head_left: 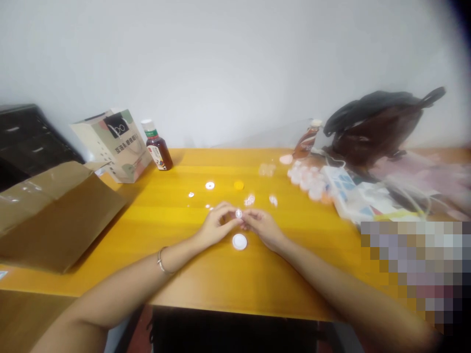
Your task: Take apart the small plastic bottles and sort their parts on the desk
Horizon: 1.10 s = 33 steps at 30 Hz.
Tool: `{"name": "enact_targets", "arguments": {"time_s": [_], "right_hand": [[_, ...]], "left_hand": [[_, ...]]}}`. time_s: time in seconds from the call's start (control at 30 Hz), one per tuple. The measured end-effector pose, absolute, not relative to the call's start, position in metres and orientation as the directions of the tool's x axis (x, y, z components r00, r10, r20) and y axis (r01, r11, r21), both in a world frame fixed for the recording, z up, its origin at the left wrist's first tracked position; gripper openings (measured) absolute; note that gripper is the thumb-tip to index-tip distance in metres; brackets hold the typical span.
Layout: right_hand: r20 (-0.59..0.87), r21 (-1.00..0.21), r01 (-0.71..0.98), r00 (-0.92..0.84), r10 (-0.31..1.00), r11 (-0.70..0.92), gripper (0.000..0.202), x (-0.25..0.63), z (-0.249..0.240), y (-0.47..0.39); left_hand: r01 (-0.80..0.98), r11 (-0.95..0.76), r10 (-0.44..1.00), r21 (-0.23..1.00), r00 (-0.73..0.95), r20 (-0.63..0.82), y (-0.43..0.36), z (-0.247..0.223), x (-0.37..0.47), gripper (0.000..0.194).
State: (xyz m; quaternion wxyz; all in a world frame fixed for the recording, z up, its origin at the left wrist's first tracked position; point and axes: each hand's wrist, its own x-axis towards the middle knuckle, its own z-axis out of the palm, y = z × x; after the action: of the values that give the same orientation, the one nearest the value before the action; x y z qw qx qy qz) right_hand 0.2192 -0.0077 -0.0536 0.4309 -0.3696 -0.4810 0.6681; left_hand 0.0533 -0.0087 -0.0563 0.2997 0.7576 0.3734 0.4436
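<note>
Pinching a white piece [239,214] between your left hand [217,224] and right hand [263,226], you have a narrow fingertip grip over the middle of the tabletop [206,289]. It looks light, stiff and perhaps slippery; its rim seems the best hold. A lid [239,241] lies nearer the near edge, close enough to get bumped. Toward the far edge lie a ring [209,185] and yellow disc [239,185]. A carton [55,220] crowds the left edge.
</note>
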Motion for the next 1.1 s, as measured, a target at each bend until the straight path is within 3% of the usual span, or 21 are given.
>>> {"name": "enact_targets", "arguments": {"time_s": [0.17,0.43,0.73,0.9,1.1], "right_hand": [[-0.085,-0.961,-0.218,-0.353,0.932,-0.170,0.024,0.215,-0.054,-0.003],[0.006,-1.000,0.005,-0.246,0.969,0.007,0.019,0.226,-0.042,-0.011],[0.086,-0.989,0.092,-0.276,0.957,0.115,0.019,0.224,-0.044,-0.011],[0.090,-0.985,0.117,-0.276,0.957,0.127,0.019,0.221,-0.047,-0.013],[0.096,-0.980,0.147,-0.245,0.965,0.134,0.014,0.220,-0.043,-0.013]], "left_hand": [[0.348,-0.522,0.852,0.779,0.246,0.461,-0.005,-0.058,0.051,0.019],[0.294,-0.406,0.896,0.865,0.314,0.314,-0.010,-0.058,0.052,0.023],[0.363,-0.501,0.850,0.785,0.375,0.369,-0.011,-0.060,0.051,0.024],[0.469,-0.576,0.815,0.670,0.398,0.421,-0.011,-0.061,0.050,0.021],[0.564,-0.727,0.679,0.392,0.505,0.534,-0.012,-0.060,0.047,0.021]]}}
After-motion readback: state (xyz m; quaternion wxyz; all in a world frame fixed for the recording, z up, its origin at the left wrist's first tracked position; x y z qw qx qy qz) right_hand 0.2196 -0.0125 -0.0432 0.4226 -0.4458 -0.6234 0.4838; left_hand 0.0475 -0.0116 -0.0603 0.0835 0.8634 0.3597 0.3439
